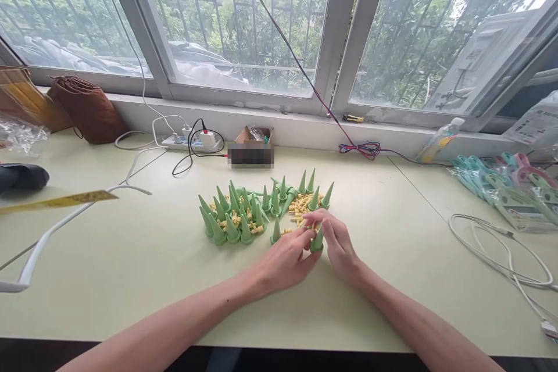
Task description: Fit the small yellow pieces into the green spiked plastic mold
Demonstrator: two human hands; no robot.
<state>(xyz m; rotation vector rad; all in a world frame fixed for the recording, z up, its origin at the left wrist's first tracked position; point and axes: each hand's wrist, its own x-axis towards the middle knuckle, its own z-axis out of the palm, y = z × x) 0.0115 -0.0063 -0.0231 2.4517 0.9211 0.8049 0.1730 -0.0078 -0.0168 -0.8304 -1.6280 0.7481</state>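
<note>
My left hand (288, 258) is closed round the base of a green plastic cone-shaped spike (317, 242), which points upward. My right hand (340, 244) curls over the same spike from the right, its fingers bent together near the tip. Whatever lies between those fingertips is hidden. Another green spike (276, 231) stands just left of my hands, beside a small yellow valve-like piece (286, 231). Loose yellow pieces (300, 204) lie in a heap beyond my fingers, with a few spikes around them. To the left, several upright spikes (233, 232) form a cluster with yellow pieces among them.
Behind the spikes sit a small cardboard box (255, 133) and a power strip (192, 143) with cables. A coiled red-blue wire (361, 150) lies near the window. At right are a bottle (442, 139), bagged clips (505, 183) and a white cable (492, 244). A brown pouch (89, 110) stands left.
</note>
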